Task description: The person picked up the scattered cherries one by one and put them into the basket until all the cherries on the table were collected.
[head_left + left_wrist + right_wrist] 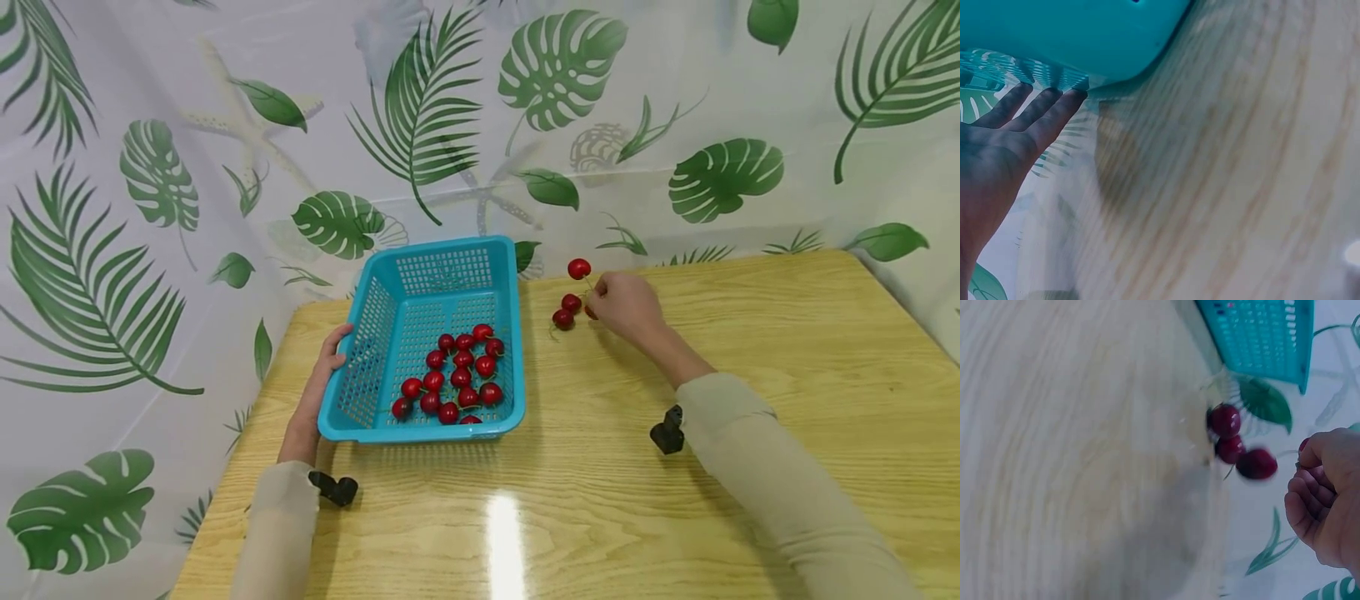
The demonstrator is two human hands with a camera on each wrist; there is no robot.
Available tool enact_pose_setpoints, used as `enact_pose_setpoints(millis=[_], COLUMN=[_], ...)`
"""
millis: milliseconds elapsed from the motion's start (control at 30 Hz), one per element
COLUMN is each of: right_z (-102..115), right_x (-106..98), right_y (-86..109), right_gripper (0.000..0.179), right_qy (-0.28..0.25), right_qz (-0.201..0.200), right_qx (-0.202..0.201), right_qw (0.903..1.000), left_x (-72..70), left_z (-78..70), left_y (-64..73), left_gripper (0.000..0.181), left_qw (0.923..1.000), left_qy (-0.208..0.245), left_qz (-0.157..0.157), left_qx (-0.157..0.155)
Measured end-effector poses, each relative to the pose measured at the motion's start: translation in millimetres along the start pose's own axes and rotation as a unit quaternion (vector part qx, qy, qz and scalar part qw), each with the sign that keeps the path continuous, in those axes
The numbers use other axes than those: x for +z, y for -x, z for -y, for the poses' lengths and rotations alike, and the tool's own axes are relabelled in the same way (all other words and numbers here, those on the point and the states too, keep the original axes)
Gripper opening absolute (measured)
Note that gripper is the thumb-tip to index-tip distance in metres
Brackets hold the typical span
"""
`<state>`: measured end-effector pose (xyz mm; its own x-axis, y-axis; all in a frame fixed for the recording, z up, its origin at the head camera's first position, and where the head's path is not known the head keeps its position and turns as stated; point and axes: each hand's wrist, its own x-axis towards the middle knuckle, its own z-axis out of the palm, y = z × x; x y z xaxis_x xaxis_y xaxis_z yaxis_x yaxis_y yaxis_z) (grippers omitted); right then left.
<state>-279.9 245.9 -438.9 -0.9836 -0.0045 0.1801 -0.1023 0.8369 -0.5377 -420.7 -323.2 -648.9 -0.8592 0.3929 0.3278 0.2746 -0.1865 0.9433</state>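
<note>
My left hand (324,367) lies against the left side of a blue plastic basket (520,333); in the left wrist view its straight fingers (1054,122) touch the perforated wall. Inside the basket, several red cherries (461,377) gather toward the near right. Above the table's far edge, my right hand (628,307) pinches the thin stem of a cherry (579,268), which shows blurred in the right wrist view. Another bit of red fruit (1304,444) peeks out by the thumb, mostly hidden by the hand. Two more cherries (567,311) sit together just left of the fingers.
The wooden table (600,500) bears the basket and the loose cherries. Behind it and along the left hangs a white sheet (465,142) printed with green leaves. Each wrist carries a small black camera mount (667,432).
</note>
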Motion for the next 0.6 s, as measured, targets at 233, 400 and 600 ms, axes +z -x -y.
enact_pose_setpoints(millis=[233,400,600], right_z=[15.5,14.0,5.5], right_x=[-0.1,5.6,13.5], right_y=[1.3,3.6,7.6], right_gripper=[0.016,0.018,0.02], right_qy=[0.0,-0.003,0.009], right_qz=[0.003,0.027,0.066], right_qx=[-0.025,-0.02,-0.008], right_qw=[0.9997,0.9994,0.9977], left_x=[20.4,0.1,-45.4], left_z=[-22.5,2.8,57.6], left_y=[3.3,-0.7,-9.4], left_gripper=[0.057,0.058,0.063], left_qw=[0.9997,0.9997,0.9998], left_qy=[0.022,0.003,0.011], left_qz=[0.007,-0.009,0.01], left_qx=[-0.011,-0.022,-0.013])
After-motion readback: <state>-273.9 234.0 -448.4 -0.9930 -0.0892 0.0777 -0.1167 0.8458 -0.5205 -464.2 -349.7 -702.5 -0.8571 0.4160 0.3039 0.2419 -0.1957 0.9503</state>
